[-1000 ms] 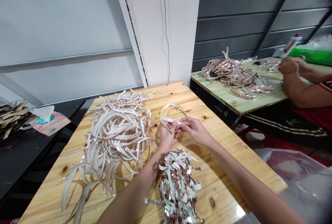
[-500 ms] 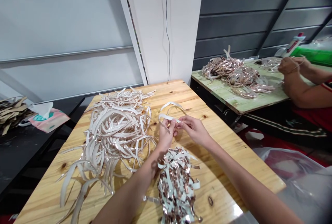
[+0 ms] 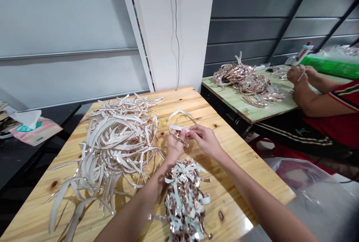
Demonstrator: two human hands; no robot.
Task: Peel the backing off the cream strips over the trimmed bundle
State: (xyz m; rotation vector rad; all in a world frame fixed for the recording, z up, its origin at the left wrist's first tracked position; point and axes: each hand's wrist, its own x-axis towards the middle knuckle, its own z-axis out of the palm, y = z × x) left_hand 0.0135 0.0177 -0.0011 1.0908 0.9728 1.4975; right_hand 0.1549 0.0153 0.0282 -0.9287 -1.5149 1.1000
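Observation:
A curled white strip (image 3: pixel 179 113) with a shiny back is held between both hands over the wooden table (image 3: pixel 238 160). My left hand (image 3: pixel 175 143) pinches it near its middle, with a loop of it curling round the fingers. Fingertips of my right hand (image 3: pixel 204 137) close on its right part, close beside the left thumb. Left of the hands lies a big loose heap of white and rose-gold strips (image 3: pixel 120 141). Below the hands, between my forearms, is a dense bundle of short cut pieces (image 3: pixel 186 201), white and shiny copper.
A pink tissue pack (image 3: pixel 36 132) rests on a dark table (image 3: pixel 17 160) at left. On the right, a person's hands (image 3: pixel 298 74) work at a green-topped table (image 3: pixel 260 113) with shiny strip piles (image 3: pixel 246 79), a bottle (image 3: pixel 303 52) and a green tray (image 3: pixel 331 66). A clear plastic bag (image 3: pixel 316 197) stands below.
The view has turned slightly right, so things sit further left. The strip's loose end now curls across my left fingers. Both hands stay closed on it.

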